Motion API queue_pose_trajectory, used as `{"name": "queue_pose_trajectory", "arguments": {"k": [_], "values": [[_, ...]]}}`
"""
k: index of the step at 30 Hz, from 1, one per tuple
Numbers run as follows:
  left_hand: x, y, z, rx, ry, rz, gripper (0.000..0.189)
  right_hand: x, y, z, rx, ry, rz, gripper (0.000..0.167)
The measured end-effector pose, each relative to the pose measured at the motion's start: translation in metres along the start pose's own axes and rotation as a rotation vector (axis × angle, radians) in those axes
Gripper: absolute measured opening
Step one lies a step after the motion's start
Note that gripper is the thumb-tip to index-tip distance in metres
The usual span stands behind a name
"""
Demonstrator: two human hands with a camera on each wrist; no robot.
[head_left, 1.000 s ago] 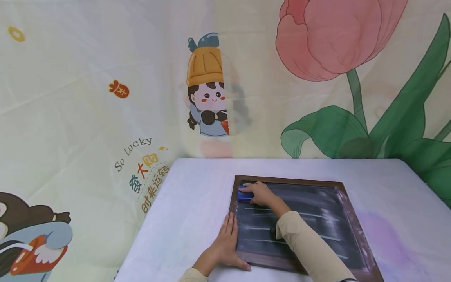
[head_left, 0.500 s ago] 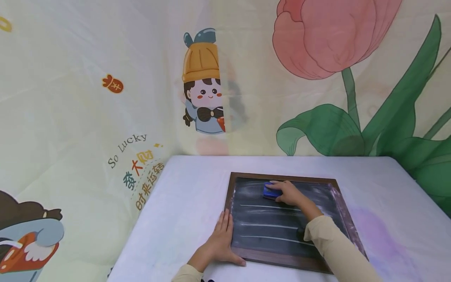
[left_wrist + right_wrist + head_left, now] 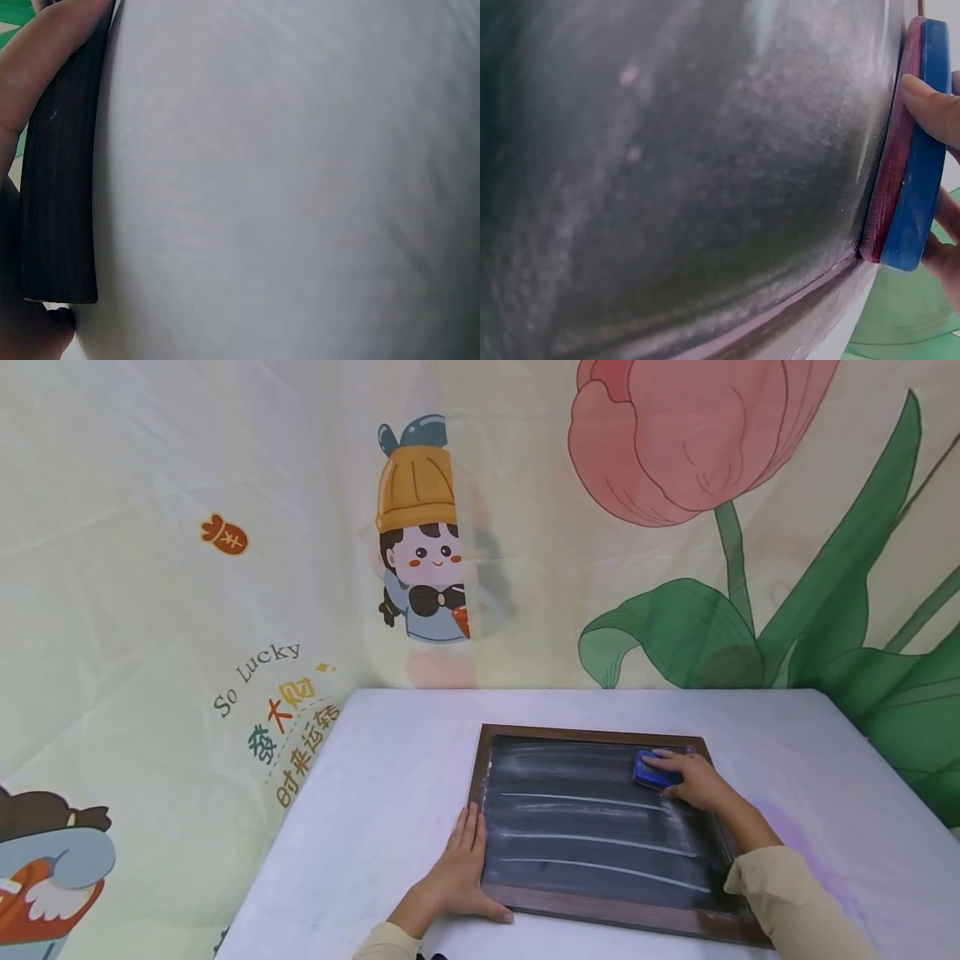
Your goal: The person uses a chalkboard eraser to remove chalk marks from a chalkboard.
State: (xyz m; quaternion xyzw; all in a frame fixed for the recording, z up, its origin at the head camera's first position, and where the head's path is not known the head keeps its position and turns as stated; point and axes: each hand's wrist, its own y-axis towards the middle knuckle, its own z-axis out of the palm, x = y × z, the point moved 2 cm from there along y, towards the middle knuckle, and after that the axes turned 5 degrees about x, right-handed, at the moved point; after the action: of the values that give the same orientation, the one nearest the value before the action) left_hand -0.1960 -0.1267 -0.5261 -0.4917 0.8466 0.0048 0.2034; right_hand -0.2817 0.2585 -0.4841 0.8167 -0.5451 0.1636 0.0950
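Observation:
A framed chalkboard (image 3: pixel 570 822) lies on the table, with several pale chalk lines running across it. Near its upper right corner my right hand (image 3: pixel 699 781) grips a blue chalkboard eraser (image 3: pixel 649 770). In the right wrist view, the thumb (image 3: pixel 930 109) and fingers hold the eraser's blue body (image 3: pixel 921 187), its reddish felt side against the board. My left hand (image 3: pixel 459 875) lies at the board's lower left corner, fingers straight along the left edge and thumb stretched below the bottom edge. The left wrist view shows the dark frame side (image 3: pixel 60 180) beside that hand.
The white-covered table (image 3: pixel 382 802) extends around the board on all sides. Behind it hangs a printed cloth (image 3: pixel 525 485) with a large tulip and cartoon figures. Chalk smears mark the board's upper part. A small dark object (image 3: pixel 433 956) shows at the bottom edge.
My right hand has swept the eraser from the board's upper left to its upper right. Chalk in that top band is now smeared. The left hand stays at the left edge; the view shifts slightly.

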Motion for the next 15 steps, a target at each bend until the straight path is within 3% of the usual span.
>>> {"name": "queue_pose_trajectory", "arguments": {"k": [7, 15], "values": [[-0.001, 0.0, -0.001, 0.0, -0.004, -0.006, 0.14, 0.003, -0.004, 0.001, 0.018, -0.026, -0.012, 0.06], [0.0, 0.002, -0.001, 0.006, -0.016, -0.01, 0.141, 0.012, -0.03, 0.007, 0.055, -0.022, -0.044, 0.058]]}}
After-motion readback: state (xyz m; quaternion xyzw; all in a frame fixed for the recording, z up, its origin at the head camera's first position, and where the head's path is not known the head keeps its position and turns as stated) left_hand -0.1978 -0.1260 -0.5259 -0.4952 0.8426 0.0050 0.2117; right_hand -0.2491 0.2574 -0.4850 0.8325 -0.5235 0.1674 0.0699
